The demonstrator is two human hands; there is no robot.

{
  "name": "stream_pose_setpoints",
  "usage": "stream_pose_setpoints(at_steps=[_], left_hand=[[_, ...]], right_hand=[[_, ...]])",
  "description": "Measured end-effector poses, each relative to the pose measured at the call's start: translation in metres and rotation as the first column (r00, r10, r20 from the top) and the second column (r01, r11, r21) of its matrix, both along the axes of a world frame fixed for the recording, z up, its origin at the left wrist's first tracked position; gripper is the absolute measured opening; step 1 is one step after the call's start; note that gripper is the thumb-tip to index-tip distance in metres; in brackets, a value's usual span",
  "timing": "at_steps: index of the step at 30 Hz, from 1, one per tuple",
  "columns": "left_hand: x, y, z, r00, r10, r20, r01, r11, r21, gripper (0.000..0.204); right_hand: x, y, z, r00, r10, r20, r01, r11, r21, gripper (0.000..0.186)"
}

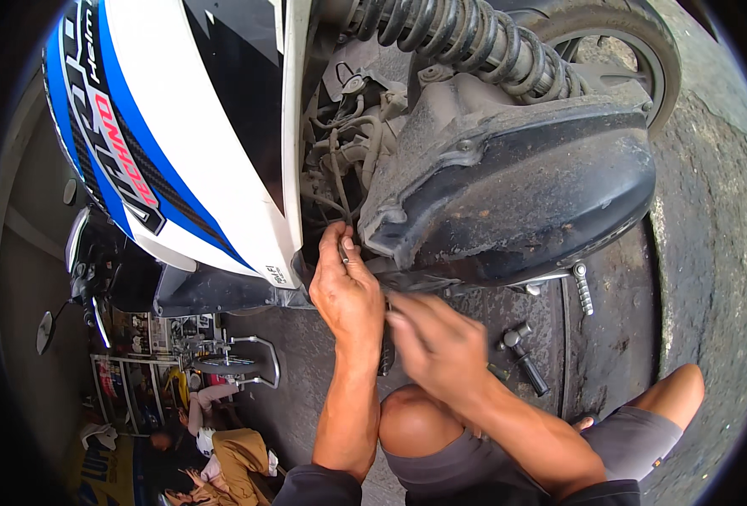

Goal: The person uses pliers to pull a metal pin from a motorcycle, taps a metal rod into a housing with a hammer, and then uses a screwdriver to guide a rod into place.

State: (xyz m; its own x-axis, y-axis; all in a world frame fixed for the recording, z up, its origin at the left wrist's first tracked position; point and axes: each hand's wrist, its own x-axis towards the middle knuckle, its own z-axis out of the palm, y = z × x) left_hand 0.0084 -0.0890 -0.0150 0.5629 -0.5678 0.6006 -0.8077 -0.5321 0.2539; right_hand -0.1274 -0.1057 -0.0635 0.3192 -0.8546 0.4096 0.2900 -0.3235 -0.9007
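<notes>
A scooter's white and blue body panel (222, 169) fills the upper left. Beside it, the dusty black engine side cover (525, 198) extends right. My left hand (346, 291) reaches up into the gap between them, just below the rubber hoses (365, 148). Its fingers are closed in a pinch on a thin metal rod (344, 251), whose far end is hidden. Just right of my left wrist is my right hand (441, 341), smeared by motion. Its fingertips are near a small dark piece between the hands; whether they grip it cannot be told.
On the dark floor lie a hammer-like tool (523, 358) with a black handle and a metal-handled tool (583, 291). A coil-spring shock absorber (483, 46) and rear wheel (664, 63) stand above. My bare knee (420, 419) is close below my hands. People (234, 464) sit at lower left near shelves.
</notes>
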Motion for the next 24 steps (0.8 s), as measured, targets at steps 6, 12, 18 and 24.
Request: stream_pose_setpoints(at_steps=[6, 12, 18, 24], left_hand=[[-0.005, -0.008, -0.001, 0.999, -0.025, 0.024, 0.025, 0.999, -0.022, 0.024], [-0.008, -0.015, -0.003, 0.999, -0.046, -0.004, 0.046, 0.997, -0.060, 0.023], [-0.008, -0.010, 0.004, 0.999, -0.045, 0.014, 0.046, 0.998, -0.031, 0.022], [-0.010, -0.011, 0.003, 0.997, -0.071, 0.023, 0.073, 0.996, -0.060, 0.022]], right_hand=[[-0.091, 0.102, -0.248, 0.154, 0.172, -0.973, -0.095, 0.983, 0.158, 0.041], [-0.100, 0.108, -0.322, 0.072, 0.251, -0.965, 0.073, 0.964, 0.256, 0.015], [-0.097, 0.072, -0.227, 0.306, 0.660, -0.686, 0.009, 0.719, 0.695, 0.054], [-0.079, 0.034, -0.068, 0.892, 0.417, -0.174, -0.358, 0.887, 0.290, 0.035]])
